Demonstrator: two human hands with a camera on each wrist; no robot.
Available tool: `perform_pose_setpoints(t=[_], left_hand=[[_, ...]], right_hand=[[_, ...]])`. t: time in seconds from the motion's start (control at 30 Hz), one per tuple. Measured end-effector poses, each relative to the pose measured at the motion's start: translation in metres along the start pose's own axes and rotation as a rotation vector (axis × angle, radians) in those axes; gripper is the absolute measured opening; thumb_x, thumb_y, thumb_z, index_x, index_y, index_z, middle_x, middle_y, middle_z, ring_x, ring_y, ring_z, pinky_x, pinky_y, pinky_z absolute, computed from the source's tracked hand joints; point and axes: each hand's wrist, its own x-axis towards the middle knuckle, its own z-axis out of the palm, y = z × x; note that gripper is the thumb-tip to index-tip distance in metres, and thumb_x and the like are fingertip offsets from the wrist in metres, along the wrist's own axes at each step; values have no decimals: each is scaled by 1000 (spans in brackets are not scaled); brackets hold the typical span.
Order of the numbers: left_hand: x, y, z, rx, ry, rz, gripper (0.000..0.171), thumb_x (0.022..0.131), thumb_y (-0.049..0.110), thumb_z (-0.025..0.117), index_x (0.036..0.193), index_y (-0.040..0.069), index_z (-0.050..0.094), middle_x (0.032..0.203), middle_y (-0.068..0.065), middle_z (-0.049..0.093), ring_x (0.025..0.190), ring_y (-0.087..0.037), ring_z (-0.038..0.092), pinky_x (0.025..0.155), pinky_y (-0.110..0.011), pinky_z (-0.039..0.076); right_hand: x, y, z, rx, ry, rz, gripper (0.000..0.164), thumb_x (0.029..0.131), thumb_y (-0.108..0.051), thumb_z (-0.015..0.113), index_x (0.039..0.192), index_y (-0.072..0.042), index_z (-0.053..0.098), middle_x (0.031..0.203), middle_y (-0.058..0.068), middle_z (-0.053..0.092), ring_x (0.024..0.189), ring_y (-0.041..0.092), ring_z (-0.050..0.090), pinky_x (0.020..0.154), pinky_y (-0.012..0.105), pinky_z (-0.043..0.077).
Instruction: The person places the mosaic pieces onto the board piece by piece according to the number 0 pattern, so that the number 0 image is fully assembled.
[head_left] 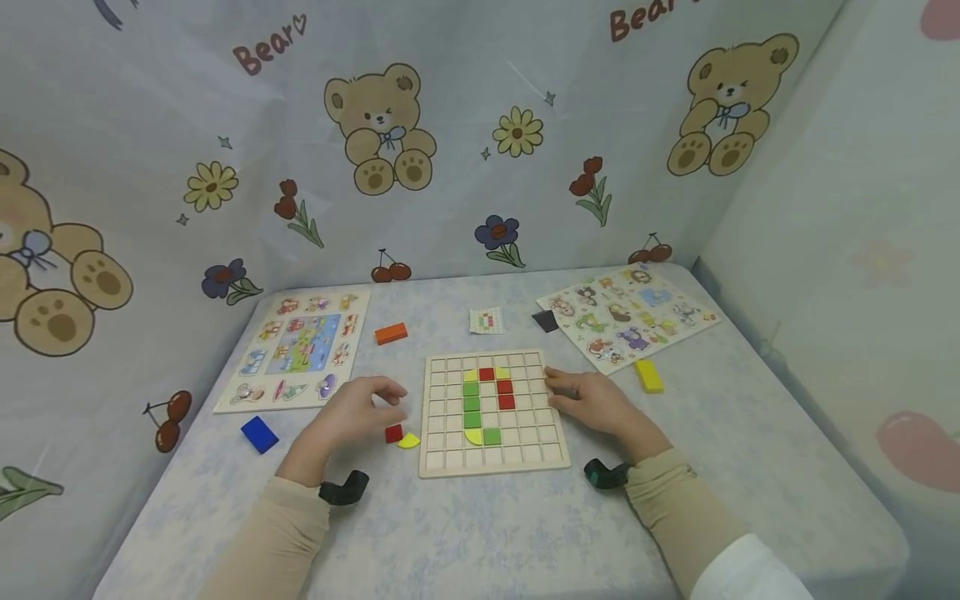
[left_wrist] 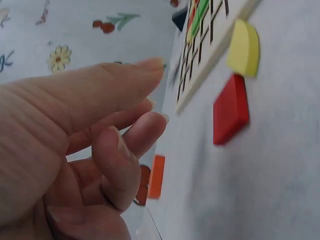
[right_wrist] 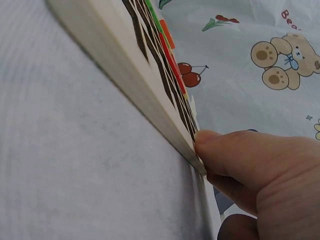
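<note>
A wooden grid board [head_left: 444, 460] lies on the table in the head view, with red, green and yellow pieces forming a partial ring in its cells. At its right edge, my right hand [head_left: 592, 400] pinches the rim between thumb [right_wrist: 215, 142] and finger. My left hand [head_left: 356, 412] hovers to the board's left, fingers loosely bent and holding nothing. Just beyond its fingertips lie a red square tile [left_wrist: 231, 110] and a yellow quarter-round tile [left_wrist: 243, 48], the two side by side near the board's edge.
A small pattern card [head_left: 487, 321] lies behind the board. Around it are orange [head_left: 391, 333], blue [head_left: 259, 434], black [head_left: 546, 321] and yellow blocks [head_left: 648, 377]. Picture puzzle boards stand at back left [head_left: 251, 367] and back right [head_left: 600, 329].
</note>
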Motion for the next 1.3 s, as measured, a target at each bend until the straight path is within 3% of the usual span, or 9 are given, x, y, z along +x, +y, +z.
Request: perform_pose_setpoints(t=[0.13, 0.3, 0.5, 0.9, 1.1, 1.3], left_hand=[[-2, -24, -3, 0, -41, -2, 43, 82, 29, 88, 119, 20, 69, 105, 2, 68, 93, -17, 60, 80, -38, 49], [-2, -34, -2, -5, -104, 61, 39, 80, 24, 90, 111, 17, 68, 102, 2, 67, 92, -15, 60, 83, -37, 49], [-1, -35, 1, 37, -48, 98, 23, 86, 18, 84, 106, 19, 70, 100, 4, 68, 91, -14, 60, 83, -37, 49], [2, -36, 3, 46, -3, 82, 21, 86, 19, 83, 104, 21, 73, 99, 4, 69, 86, -14, 60, 78, -35, 49], [3, -23, 7, 67, 57, 78, 19, 86, 29, 84, 102, 26, 75, 100, 7, 70, 82, -13, 60, 72, -32, 48], [3, 17, 27, 94, -7, 139, 19, 85, 29, 84, 102, 28, 74, 96, 12, 67, 76, -13, 57, 67, -33, 47]], right_hand=[[0, 0, -1, 3, 0, 1, 42, 99, -29, 69, 138, -14, 66, 155, -1, 51, 144, 30, 47, 113, 52, 42], [0, 0, 0, 11, 5, 5, 42, 99, -30, 70, 138, -14, 67, 154, -2, 51, 144, 29, 47, 112, 52, 42], [-1, 1, 0, 13, 10, -13, 42, 99, -29, 70, 138, -14, 67, 154, -1, 51, 143, 30, 47, 112, 52, 43], [-2, 1, 0, 27, 16, -16, 41, 98, -28, 71, 137, -14, 67, 154, 0, 52, 143, 33, 46, 112, 54, 41], [-1, 1, 0, 26, 14, -7, 42, 99, -29, 70, 138, -15, 67, 154, -2, 52, 144, 31, 46, 113, 53, 40], [0, 0, 0, 26, 6, 2, 42, 99, -29, 70, 138, -15, 66, 154, -3, 51, 144, 30, 46, 114, 53, 40]])
